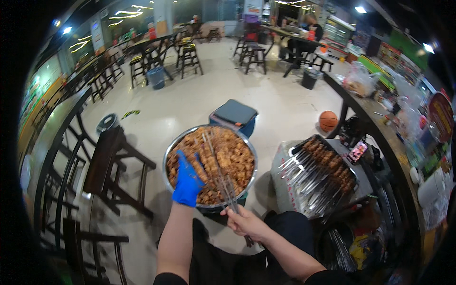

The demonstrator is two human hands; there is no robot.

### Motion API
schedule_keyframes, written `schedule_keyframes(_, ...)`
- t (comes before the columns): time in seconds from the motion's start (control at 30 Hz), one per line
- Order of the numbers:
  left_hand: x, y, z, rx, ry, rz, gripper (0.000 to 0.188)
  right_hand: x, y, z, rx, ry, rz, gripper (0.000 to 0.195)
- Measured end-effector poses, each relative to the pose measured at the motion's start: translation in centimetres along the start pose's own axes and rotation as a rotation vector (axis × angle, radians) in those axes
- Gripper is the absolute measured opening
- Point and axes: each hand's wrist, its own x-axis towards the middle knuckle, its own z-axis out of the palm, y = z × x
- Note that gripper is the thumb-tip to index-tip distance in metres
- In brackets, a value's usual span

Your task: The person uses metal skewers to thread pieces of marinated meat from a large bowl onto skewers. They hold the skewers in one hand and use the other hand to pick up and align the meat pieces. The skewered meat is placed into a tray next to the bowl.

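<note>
A large round metal bowl [255,167] of cut, seasoned meat pieces [228,149] stands before me. My left hand [187,181], in a blue glove, is in the bowl's left part, its fingers curled around a row of meat pieces [198,170]. Whether a skewer runs through that row is hard to see. Bare, my right hand [245,222] grips a bundle of flat metal skewers [228,190] near their handle ends, below the bowl's front rim. Their other ends fan out over the meat, pointing away from me.
Right of the bowl, a tray [352,174] of loaded meat skewers [326,162] rests on a white box [283,178]. A lit phone [357,152] leans beside it. A dark wooden stool [107,160] stands left, a lidded bin [233,112] behind the bowl, a basketball [328,121] further right.
</note>
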Motion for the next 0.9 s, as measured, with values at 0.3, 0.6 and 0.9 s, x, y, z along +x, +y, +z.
schedule_keyframes(0.3, -0.6, 0.2, 0.1, -0.037, -0.008, -0.039, 0.073, -0.2, 1.0, -0.9, -0.005, -0.074, 0.052, 0.033)
schedule_keyframes(0.6, 0.0, 0.1, 0.5, 0.009, -0.014, 0.037, 0.074, 0.1, 1.6, -0.9, 0.111, 0.013, -0.044, 0.019)
schedule_keyframes(0.9, 1.3, 0.6, -1.6, 0.549, 0.410, 0.569, 0.033, 0.6, 2.1, -0.7, -0.075, 0.176, -0.138, 0.019)
